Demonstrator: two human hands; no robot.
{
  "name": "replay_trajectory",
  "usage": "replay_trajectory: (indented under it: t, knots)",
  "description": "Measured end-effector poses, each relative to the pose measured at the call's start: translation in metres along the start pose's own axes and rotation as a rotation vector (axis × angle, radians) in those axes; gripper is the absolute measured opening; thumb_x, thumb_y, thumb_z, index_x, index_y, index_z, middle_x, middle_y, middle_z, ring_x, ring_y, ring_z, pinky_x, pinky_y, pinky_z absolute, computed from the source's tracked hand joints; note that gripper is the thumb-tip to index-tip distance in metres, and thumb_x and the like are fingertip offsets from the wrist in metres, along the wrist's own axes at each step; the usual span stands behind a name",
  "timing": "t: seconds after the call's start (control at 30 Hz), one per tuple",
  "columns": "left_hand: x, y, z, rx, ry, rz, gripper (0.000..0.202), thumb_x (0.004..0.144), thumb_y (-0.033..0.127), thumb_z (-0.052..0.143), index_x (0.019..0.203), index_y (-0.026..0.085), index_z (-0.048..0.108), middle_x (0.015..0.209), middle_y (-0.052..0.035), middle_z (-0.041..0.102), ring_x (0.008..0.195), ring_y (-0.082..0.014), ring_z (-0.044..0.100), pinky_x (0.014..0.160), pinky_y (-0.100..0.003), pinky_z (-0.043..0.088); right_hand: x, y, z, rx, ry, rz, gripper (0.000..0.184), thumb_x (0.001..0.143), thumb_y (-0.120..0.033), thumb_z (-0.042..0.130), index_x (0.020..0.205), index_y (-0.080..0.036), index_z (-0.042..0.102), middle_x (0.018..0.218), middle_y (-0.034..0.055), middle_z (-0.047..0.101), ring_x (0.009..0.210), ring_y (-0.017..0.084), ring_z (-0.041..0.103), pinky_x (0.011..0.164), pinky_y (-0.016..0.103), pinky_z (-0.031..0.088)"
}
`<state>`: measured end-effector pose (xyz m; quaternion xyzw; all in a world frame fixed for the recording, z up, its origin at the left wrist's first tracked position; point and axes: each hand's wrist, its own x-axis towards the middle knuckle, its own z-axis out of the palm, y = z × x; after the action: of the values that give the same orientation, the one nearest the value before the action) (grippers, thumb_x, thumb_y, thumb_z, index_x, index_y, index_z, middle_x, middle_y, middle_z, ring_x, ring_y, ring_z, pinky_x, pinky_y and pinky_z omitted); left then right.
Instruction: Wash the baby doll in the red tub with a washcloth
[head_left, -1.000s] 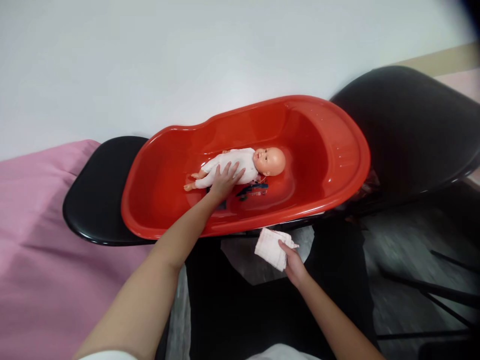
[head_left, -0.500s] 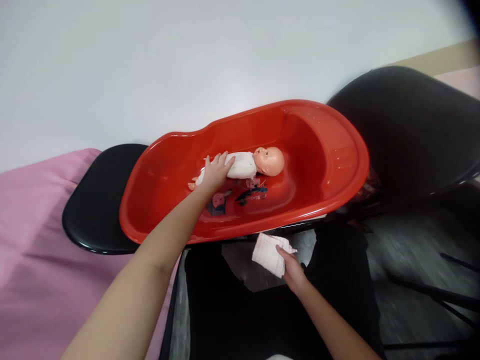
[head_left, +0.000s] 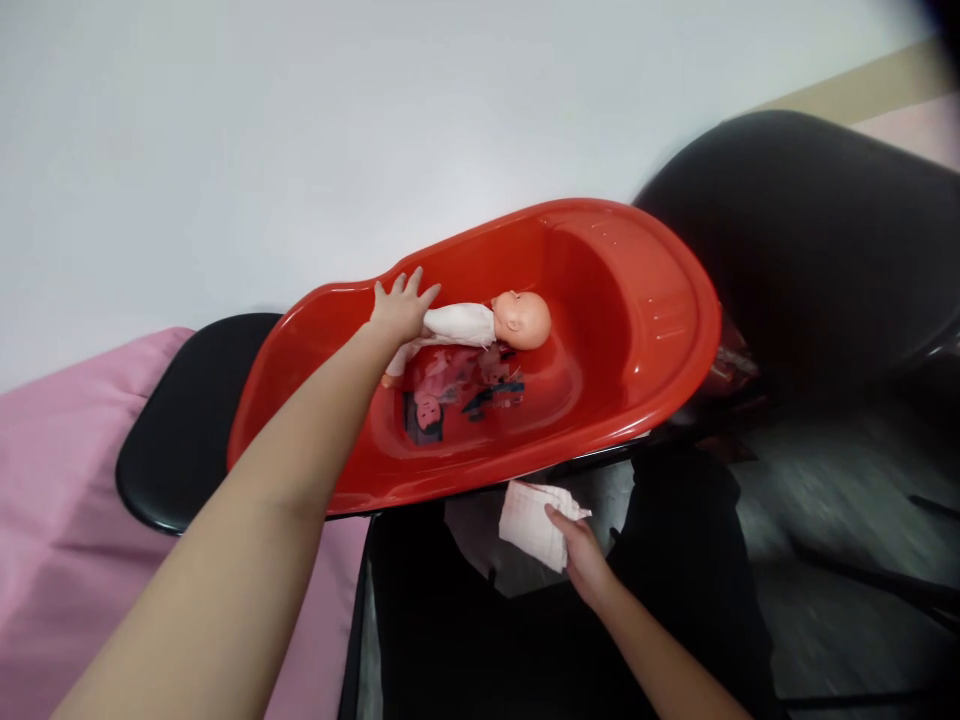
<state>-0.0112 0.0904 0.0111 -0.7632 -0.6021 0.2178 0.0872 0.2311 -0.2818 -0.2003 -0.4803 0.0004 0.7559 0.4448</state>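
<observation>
A baby doll [head_left: 459, 324] in white clothing lies in a red baby bathtub [head_left: 675, 270], its bald head [head_left: 523, 320] to the right. It is turned partly toward the far wall of the tub. My left hand [head_left: 402, 308] is over the doll's lower body with fingers spread; whether the palm touches it is hidden. Near the tub's front edge, my right hand [head_left: 583, 548] pinches a folded whitish-pink cloth [head_left: 534, 522], thumb on top.
A printed picture [head_left: 429, 412] shows on the tub's floor. Black chair seats [head_left: 169, 440] support the tub at left, with another dark seat [head_left: 810, 230] at right. Pink fabric [head_left: 45, 450] drapes at left, and a white wall [head_left: 262, 140] rises behind.
My left hand has shifted left and toward the tub's far side, its fingers more spread. The doll has rolled toward the far wall. My right hand still holds the cloth.
</observation>
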Motion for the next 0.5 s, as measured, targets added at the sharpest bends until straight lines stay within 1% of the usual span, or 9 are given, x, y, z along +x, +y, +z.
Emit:
replay_trajectory:
  t: [0.1,0.17,0.27,0.33,0.37,0.4,0.43,0.47,0.5]
  knots:
    - [0.016,-0.005,-0.007,0.009,-0.060,-0.015,0.110,0.085,0.066,0.079,0.175,0.030,0.027,0.182,-0.0149,-0.006,0.165,-0.0493,0.003,0.125,-0.075,0.012,-0.005,0.003,0.000,-0.117,-0.036,0.015,0.061,0.061,-0.065,0.095,0.093,-0.014,0.084,0.091,0.0136,0.083,0.095,0.040,0.080,0.103,0.054,0.059]
    - [0.023,-0.008,-0.011,0.016,-0.081,-0.028,0.111,0.084,0.070,0.077,0.175,0.029,0.027,0.182,-0.0150,-0.007,0.165,-0.0502,0.001,0.125,-0.075,0.011,-0.012,0.001,0.002,-0.229,-0.149,0.008,0.059,0.067,-0.069,0.090,0.098,-0.019,0.086,0.097,0.0120,0.083,0.102,0.040,0.079,0.108,0.056,0.056]
    - [0.031,-0.013,-0.015,0.015,-0.097,-0.028,0.109,0.084,0.074,0.075,0.173,0.027,0.033,0.182,-0.0167,-0.003,0.164,-0.0513,0.004,0.125,-0.074,0.014,-0.030,-0.017,0.009,-0.392,-0.483,-0.069,0.046,0.083,-0.064,0.080,0.113,-0.031,0.084,0.118,0.0065,0.081,0.123,0.034,0.072,0.121,0.050,0.045]
    - [0.034,-0.017,-0.016,0.011,-0.100,-0.019,0.109,0.082,0.077,0.076,0.170,0.025,0.039,0.182,-0.0178,-0.001,0.163,-0.0529,0.006,0.125,-0.074,0.016,-0.046,-0.042,0.018,-0.520,-0.728,-0.085,0.037,0.096,-0.056,0.069,0.119,-0.032,0.082,0.126,0.0052,0.079,0.128,0.028,0.069,0.125,0.044,0.039]
    - [0.036,-0.019,-0.015,0.007,-0.098,-0.017,0.108,0.081,0.078,0.076,0.168,0.024,0.041,0.182,-0.0179,-0.001,0.163,-0.0538,0.005,0.125,-0.075,0.016,-0.055,-0.059,0.024,-0.613,-0.820,-0.075,0.033,0.099,-0.052,0.066,0.116,-0.029,0.083,0.121,0.0055,0.079,0.121,0.026,0.071,0.121,0.042,0.043]
    - [0.037,-0.022,-0.014,0.001,-0.095,-0.018,0.108,0.081,0.080,0.075,0.167,0.024,0.043,0.182,-0.0174,-0.002,0.163,-0.0547,0.004,0.124,-0.075,0.015,-0.064,-0.078,0.031,-0.719,-0.857,-0.061,0.030,0.101,-0.047,0.065,0.110,-0.026,0.083,0.111,0.0053,0.081,0.108,0.024,0.074,0.111,0.038,0.051]
    - [0.038,-0.024,-0.013,-0.009,-0.094,-0.018,0.107,0.081,0.081,0.074,0.166,0.023,0.044,0.182,-0.0165,-0.003,0.162,-0.0556,0.003,0.124,-0.076,0.014,-0.074,-0.099,0.040,-0.830,-0.883,-0.083,0.026,0.100,-0.044,0.066,0.101,-0.023,0.083,0.095,0.0039,0.080,0.089,0.020,0.075,0.094,0.032,0.057]
    - [0.039,-0.026,-0.012,-0.022,-0.093,-0.016,0.106,0.081,0.081,0.073,0.166,0.024,0.045,0.182,-0.0153,-0.003,0.162,-0.0561,0.001,0.125,-0.076,0.013,-0.084,-0.122,0.052,-0.931,-0.947,-0.112,0.024,0.099,-0.040,0.067,0.094,-0.022,0.082,0.084,0.0022,0.078,0.077,0.018,0.072,0.082,0.028,0.057]
    - [0.040,-0.028,-0.010,-0.037,-0.094,-0.010,0.106,0.081,0.082,0.072,0.165,0.024,0.045,0.182,-0.0140,-0.003,0.162,-0.0562,0.001,0.125,-0.075,0.011,-0.093,-0.145,0.065,-0.995,-1.033,-0.154,0.024,0.099,-0.039,0.068,0.091,-0.021,0.081,0.080,0.0016,0.076,0.073,0.016,0.070,0.077,0.026,0.055]
